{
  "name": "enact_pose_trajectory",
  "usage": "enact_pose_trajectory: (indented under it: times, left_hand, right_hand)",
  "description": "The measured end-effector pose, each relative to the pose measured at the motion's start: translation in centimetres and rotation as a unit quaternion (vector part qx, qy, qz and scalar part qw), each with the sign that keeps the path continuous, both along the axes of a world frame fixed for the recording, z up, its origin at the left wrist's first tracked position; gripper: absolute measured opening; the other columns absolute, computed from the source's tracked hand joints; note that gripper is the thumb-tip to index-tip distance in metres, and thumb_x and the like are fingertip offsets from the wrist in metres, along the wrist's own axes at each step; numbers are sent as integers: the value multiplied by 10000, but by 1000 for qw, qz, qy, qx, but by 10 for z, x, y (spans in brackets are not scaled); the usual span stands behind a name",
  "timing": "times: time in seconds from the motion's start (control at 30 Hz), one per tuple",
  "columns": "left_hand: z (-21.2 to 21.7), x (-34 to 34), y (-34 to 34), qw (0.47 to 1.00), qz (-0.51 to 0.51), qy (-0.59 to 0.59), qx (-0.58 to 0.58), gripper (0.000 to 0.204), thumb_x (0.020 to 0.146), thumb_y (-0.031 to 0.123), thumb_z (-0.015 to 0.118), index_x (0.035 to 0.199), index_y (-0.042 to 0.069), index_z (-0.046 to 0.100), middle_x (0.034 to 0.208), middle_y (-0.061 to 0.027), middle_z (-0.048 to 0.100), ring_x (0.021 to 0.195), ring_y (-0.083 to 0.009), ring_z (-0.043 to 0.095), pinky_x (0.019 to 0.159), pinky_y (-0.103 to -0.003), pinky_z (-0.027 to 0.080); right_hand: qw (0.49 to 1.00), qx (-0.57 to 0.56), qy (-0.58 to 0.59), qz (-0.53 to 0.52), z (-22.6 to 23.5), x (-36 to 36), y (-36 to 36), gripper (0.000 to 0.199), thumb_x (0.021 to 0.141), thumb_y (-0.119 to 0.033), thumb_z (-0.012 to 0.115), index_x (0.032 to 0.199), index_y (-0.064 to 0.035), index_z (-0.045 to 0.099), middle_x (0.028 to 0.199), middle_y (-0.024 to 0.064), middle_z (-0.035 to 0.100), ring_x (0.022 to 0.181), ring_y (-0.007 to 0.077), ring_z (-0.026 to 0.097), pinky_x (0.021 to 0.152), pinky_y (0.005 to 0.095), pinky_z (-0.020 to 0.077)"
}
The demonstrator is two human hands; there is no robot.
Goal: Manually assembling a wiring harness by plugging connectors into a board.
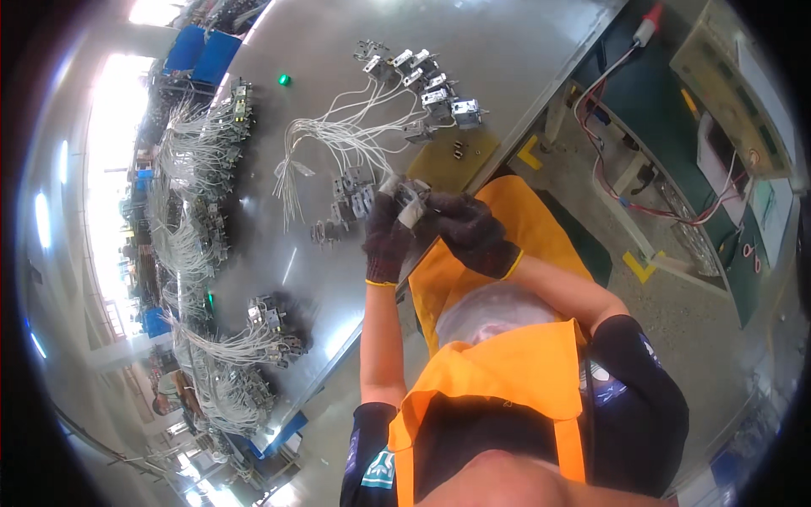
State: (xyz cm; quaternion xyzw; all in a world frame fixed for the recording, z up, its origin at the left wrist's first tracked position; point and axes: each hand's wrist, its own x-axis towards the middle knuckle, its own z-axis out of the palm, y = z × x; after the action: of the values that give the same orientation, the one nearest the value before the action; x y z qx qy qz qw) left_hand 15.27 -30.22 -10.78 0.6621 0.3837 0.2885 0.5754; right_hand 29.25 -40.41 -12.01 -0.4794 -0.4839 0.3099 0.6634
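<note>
Both my hands wear dark knit gloves with yellow cuffs and meet at the table's near edge. My left hand (pixel 386 241) is closed on a small metal motor-like part (pixel 411 193), with white wrapping at the fingertips. From the other side, my right hand (pixel 470 231) has its fingers closed against the same part. The gloves hide much of it. Beside my left hand lies a group of similar metal parts (pixel 353 193). Their white wires run into a tied bundle (pixel 308 131), which also fans out to more boxy metal parts (pixel 435 100) farther off.
Under the work is a grey metal table (pixel 507 51), with a yellowish pad (pixel 443 165) holding small metal pieces (pixel 459 150). Heaps of wired parts (pixel 198 152) line the left side. A small green round thing (pixel 284 80) lies far off. At right, a dark green bench (pixel 667 118) carries cables and scissors (pixel 752 256).
</note>
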Motion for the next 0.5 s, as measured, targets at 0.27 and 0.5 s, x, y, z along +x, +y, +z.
enact_pose_trajectory:
  times: [0.27,0.5]
  left_hand:
    - [-7,2,4,999,4,11,50,523,861,55,688,1342,4,489,1148,-84,606,1033,-155,578,907,-307,478]
    - [-9,22,-5,985,97,70,128,470,801,215,773,1196,36,590,1007,-149,655,891,-245,657,784,-352,525]
  right_hand:
    - [999,-3,18,-31,-27,-10,3,274,856,-2,647,1129,-27,663,1085,118,677,1031,270,642,911,333,500]
    - [963,-103,236,82,6,12,2,243,850,-12,609,1085,-22,670,997,79,688,942,188,643,867,300,504]
